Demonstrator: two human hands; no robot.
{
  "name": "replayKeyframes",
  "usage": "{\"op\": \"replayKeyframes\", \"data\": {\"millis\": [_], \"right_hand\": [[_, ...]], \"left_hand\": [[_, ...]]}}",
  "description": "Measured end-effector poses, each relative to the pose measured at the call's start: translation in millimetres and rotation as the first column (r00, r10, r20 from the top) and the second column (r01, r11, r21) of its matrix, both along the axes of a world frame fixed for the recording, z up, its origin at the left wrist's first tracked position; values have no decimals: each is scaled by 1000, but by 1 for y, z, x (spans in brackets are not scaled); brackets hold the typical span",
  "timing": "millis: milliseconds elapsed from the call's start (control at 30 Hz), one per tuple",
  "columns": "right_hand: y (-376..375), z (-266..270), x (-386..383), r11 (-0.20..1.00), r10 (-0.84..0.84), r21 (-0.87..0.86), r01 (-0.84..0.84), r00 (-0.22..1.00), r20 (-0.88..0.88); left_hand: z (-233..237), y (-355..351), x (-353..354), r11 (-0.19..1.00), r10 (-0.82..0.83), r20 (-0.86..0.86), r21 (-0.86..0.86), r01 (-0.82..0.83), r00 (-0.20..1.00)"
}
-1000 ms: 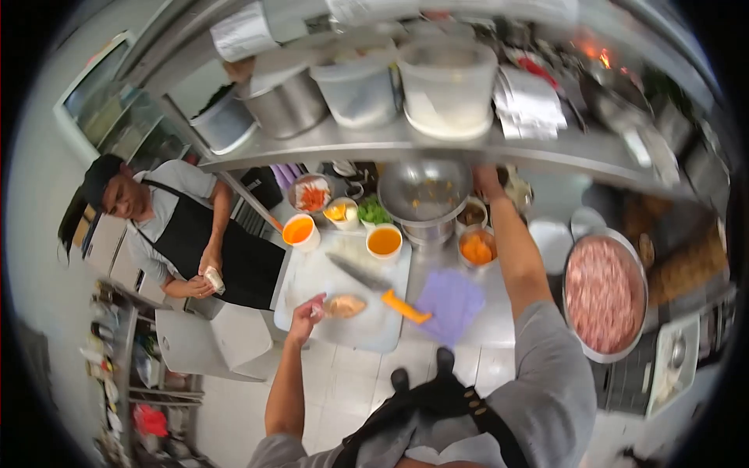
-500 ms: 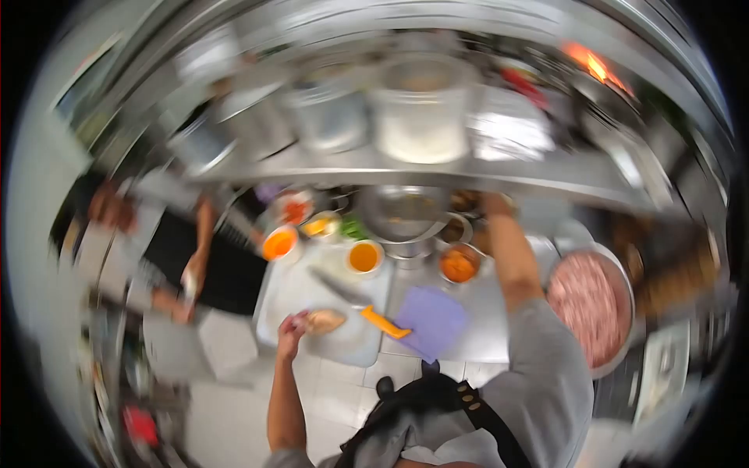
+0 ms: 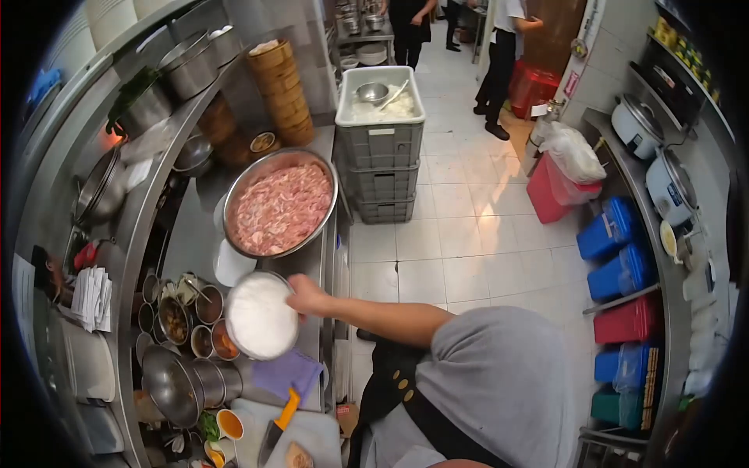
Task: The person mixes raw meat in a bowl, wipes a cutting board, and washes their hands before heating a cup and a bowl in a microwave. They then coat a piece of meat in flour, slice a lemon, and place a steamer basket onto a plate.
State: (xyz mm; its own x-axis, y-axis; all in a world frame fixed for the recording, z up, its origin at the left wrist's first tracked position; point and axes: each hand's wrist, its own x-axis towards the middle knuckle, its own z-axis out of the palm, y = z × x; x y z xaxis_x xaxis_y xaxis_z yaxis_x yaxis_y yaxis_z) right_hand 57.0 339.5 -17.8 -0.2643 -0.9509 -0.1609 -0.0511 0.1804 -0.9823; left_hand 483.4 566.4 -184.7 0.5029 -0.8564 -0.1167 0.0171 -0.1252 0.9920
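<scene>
My right hand (image 3: 309, 296) grips the rim of a round container of white powdery or granular stuff (image 3: 261, 316), held above the steel counter. Just beyond it stands a large steel bowl of sliced raw meat (image 3: 282, 204). Beneath and beside the container are a purple cloth (image 3: 287, 374) and small metal pots, one holding orange pieces (image 3: 225, 341). Nearer the bottom edge, a knife with an orange handle (image 3: 289, 407) lies on the white cutting board (image 3: 318, 427) by a pale piece of food (image 3: 298, 455). My left hand is out of view.
Stacked grey crates (image 3: 382, 156) bear a white tub with a metal bowl. Bamboo steamers (image 3: 282, 90) stand behind the meat. A shelf (image 3: 160, 168) overhangs the counter. Other people stand at the back. Lidded bins (image 3: 616, 269) and rice cookers (image 3: 671, 183) line the right side.
The view has swung to the right. My right hand, which reached under the shelf among the pots, now holds the container of white stuff. My left hand has gone out of view.
</scene>
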Motion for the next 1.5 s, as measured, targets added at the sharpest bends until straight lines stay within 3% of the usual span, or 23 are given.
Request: {"op": "replayKeyframes", "data": {"millis": [67, 233, 400, 467, 533, 567, 600, 633, 667, 700, 733, 767, 800, 867, 1000, 1067, 1133, 1200, 1300, 1333, 1367, 1433, 1500], "right_hand": [[32, -21, -8, 982, -80, 178, 61, 992, 101], [56, -73, -12, 977, -132, 187, 106, 982, 132], [25, -102, -9, 979, -161, 161, 123, 956, 246], [15, -113, 0, 984, -153, 135, 115, 935, 319], [26, -123, -1, 986, -107, 163, 24, 848, 519], [39, -127, 2, 977, -50, 215, -6, 965, 256], [55, -140, 18, 961, -136, -277, 9, 887, -442], [71, -153, 35, 953, 43, -271, -137, 944, -327], [84, -137, 57, 897, 319, -241, -371, 920, -229], [88, -134, 83, 734, 584, -215, -644, 761, -283], [101, -105, 113, 598, 698, -211, -773, 632, -337], [107, -115, 139, 464, 759, -224, -857, 515, -398], [113, -124, 160, 408, 793, -214, -888, 461, -398], [110, -127, 212, 184, 634, -377, -908, 403, -661], [112, -135, 283, 95, 535, -268, -959, 276, -798], [114, -143, 310, 67, 651, -148, -987, 156, -743], [123, -158, 325, 103, 628, -316, -943, 308, -714], [119, -164, 311, 188, 671, -427, -885, 433, -602], [106, -109, 246, 414, 663, -575, -706, 666, -341], [98, -99, 220, 466, 678, -548, -695, 678, -284], [85, -88, 192, 519, 671, -526, -674, 702, -238], [65, -68, 135, 655, 540, -471, -591, 802, -256], [38, -54, 88, 743, 420, -412, -527, 847, -327]], "left_hand": [[-5, -4, -2, 1000, -23, 15, 5, 23, 1000], [-16, 1, 4, 999, -43, 50, 12, 42, 998], [-26, 17, 23, 999, -35, 90, -4, 36, 995], [-29, 21, 37, 998, -38, 109, -36, 42, 993], [-55, 23, 82, 987, -114, 165, -89, 130, 980], [-54, 38, 77, 994, -59, 422, -57, 92, 905], [0, 33, 29, 995, -94, 21, -20, 95, 995], [-6, 34, 40, 990, -100, 117, 113, 87, 988], [29, 23, 9, 999, -30, 46, -25, 32, 998], [17, 33, 19, 996, 86, 77, -22, -84, 993], [4, 39, 28, 980, 201, 108, -21, -199, 974], [6, 38, 23, 964, 256, 90, -103, -247, 963], [-3, 43, 21, 954, 292, 98, -103, -282, 951], [0, 41, 18, 943, 329, 132, -104, -317, 935], [13, 33, -3, 964, 261, 168, -98, -247, 951], [15, 46, 5, 970, 241, 153, -65, -234, 958], [8, 40, 11, 975, 220, 194, -57, -213, 956], [24, 31, -9, 959, 262, 5, -118, -259, 965], [67, 0, -49, 983, 91, -26, -156, -94, 995], [92, -16, -67, 991, -19, 16, -134, 21, 1000], [115, -32, -86, 969, -125, -27, -220, 116, 992], [149, -69, -128, 878, -385, -85, -340, 336, 919], [146, -123, -161, 793, -532, -45, -376, 479, 845]]}}
